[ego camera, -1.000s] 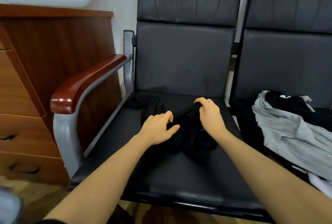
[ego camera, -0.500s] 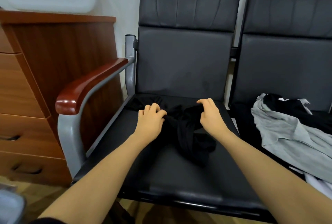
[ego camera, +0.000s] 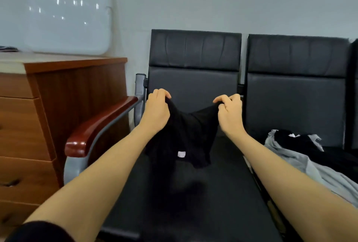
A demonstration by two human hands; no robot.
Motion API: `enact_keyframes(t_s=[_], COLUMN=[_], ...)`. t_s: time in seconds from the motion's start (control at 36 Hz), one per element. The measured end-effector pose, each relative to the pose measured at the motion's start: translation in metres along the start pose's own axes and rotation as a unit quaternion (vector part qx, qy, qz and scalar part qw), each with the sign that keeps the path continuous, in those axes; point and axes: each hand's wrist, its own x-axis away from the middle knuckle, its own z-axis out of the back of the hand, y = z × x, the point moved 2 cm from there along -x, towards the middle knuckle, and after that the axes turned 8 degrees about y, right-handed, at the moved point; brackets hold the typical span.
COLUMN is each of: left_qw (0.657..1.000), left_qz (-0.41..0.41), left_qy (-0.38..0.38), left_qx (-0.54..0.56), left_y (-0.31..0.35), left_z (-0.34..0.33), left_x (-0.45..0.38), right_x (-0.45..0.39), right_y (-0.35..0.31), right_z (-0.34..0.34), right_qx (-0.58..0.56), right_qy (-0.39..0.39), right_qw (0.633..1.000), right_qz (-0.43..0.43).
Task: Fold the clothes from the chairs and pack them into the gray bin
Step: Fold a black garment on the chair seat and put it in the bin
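Black garment (ego camera: 186, 135) hangs in the air over the left chair seat (ego camera: 222, 193), white tag (ego camera: 181, 154) showing. We've got its top edge pinched with our left hand (ego camera: 157, 110) and right hand (ego camera: 229, 111), held apart. Gray and black clothes (ego camera: 302, 156) are piled on the next chair, wooden dresser (ego camera: 58, 115) on the left.

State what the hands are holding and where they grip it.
Both hands, left hand and right hand, pinch the black garment at its top edge, one at each end.

Gray garment (ego camera: 302, 166) cut off by right edge; black garment (ego camera: 182, 137) btm blurred into seat.
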Motion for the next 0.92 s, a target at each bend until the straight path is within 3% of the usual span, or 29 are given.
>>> enact_keyframes(t_s=[0.08, 0.28, 0.36, 0.5, 0.67, 0.78, 0.92], left_qw=[1.0, 0.994, 0.991, 0.988, 0.966, 0.97, 0.97], left_qz=[-0.023, -0.073, -0.085, -0.11, -0.141, -0.102, -0.067], left_qy=[-0.012, -0.07, -0.089, -0.109, -0.205, -0.201, -0.226], left_qx=[0.013, 0.05, 0.059, 0.02, -0.076, -0.086, -0.05], left_y=[0.014, 0.044, 0.045, 0.019, -0.016, -0.031, -0.044], left_z=[0.01, 0.017, 0.015, 0.009, -0.018, -0.04, -0.064], left_x=[-0.017, -0.033, -0.03, -0.02, 0.006, 0.02, 0.04], right_x=[-0.01, -0.003, 0.004, 0.007, 0.014, 0.024, 0.035], right_y=[-0.019, -0.049, -0.052, -0.037, -0.005, 0.014, 0.036], right_z=[0.009, 0.0, -0.01, -0.015, -0.016, -0.024, -0.033], right_qx=[0.022, 0.038, 0.06, 0.055, 0.125, 0.212, 0.239], right_qy=[-0.018, -0.146, -0.15, -0.167, -0.181, -0.212, -0.225], right_qw=[0.999, 0.979, 0.975, 0.979, 0.973, 0.948, 0.939], right_qz=[0.034, 0.134, 0.154, 0.1, 0.073, 0.104, 0.102])
